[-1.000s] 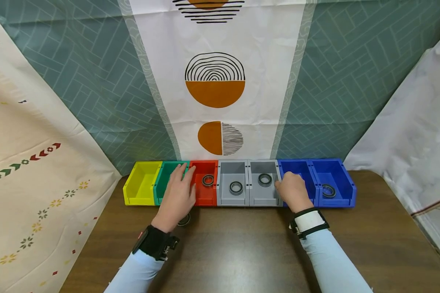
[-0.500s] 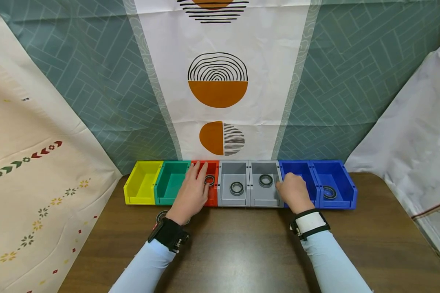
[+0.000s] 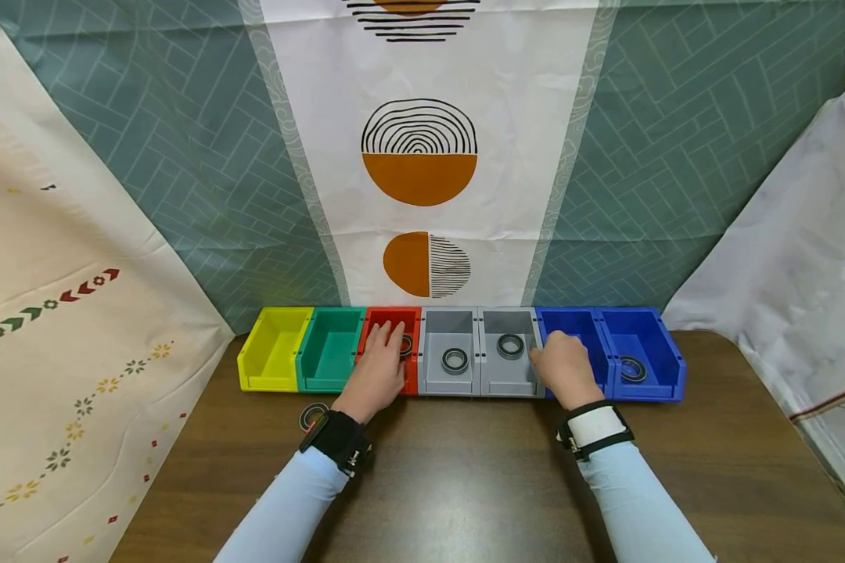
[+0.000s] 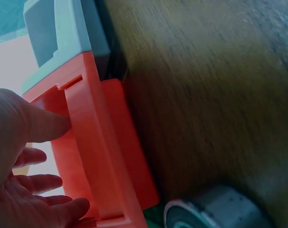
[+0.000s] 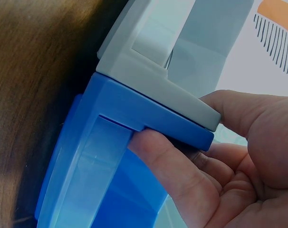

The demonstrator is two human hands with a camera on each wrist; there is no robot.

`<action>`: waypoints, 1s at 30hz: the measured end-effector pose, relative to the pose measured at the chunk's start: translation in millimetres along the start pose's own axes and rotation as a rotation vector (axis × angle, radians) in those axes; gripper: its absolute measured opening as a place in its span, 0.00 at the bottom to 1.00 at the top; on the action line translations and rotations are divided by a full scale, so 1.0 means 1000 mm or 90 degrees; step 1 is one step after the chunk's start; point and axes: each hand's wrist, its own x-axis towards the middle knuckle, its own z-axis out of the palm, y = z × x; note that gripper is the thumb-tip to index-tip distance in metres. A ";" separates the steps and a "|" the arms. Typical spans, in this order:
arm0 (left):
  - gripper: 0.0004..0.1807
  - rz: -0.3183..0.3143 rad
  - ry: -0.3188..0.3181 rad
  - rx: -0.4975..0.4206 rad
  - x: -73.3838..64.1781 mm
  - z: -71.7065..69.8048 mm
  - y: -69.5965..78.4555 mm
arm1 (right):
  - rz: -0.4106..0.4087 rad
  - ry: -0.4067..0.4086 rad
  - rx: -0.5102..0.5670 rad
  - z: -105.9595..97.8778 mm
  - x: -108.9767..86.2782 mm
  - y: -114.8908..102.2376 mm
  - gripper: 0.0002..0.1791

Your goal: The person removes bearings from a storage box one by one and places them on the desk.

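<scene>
My left hand reaches over the front of the red bin, its fingers spread and loosely bent inside. A ball bearing shows in that bin just right of the fingers, partly covered by them. In the left wrist view, the thumb lies near the bin's front lip and nothing shows between it and the fingers. My right hand pinches the adjoining side walls of a grey bin and a blue bin, thumb on the grey side and index finger on the blue.
Yellow and green bins continue the row leftward. Bearings lie in both grey bins, one on the left, and in the far right blue bin. Another bearing lies on the wooden table beside my left wrist.
My left hand has moved right from over the green bin into the red one, uncovering a bearing on the table. The right hand keeps its grip on the bin walls.
</scene>
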 end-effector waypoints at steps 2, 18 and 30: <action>0.39 -0.009 -0.011 0.002 0.003 0.003 0.000 | -0.002 0.004 -0.001 0.000 0.000 0.000 0.20; 0.38 -0.011 -0.047 0.020 0.020 0.019 -0.003 | -0.010 0.005 0.000 -0.001 -0.001 0.000 0.19; 0.36 -0.017 -0.110 0.022 0.031 0.019 -0.004 | -0.006 0.005 0.002 -0.001 -0.002 -0.002 0.19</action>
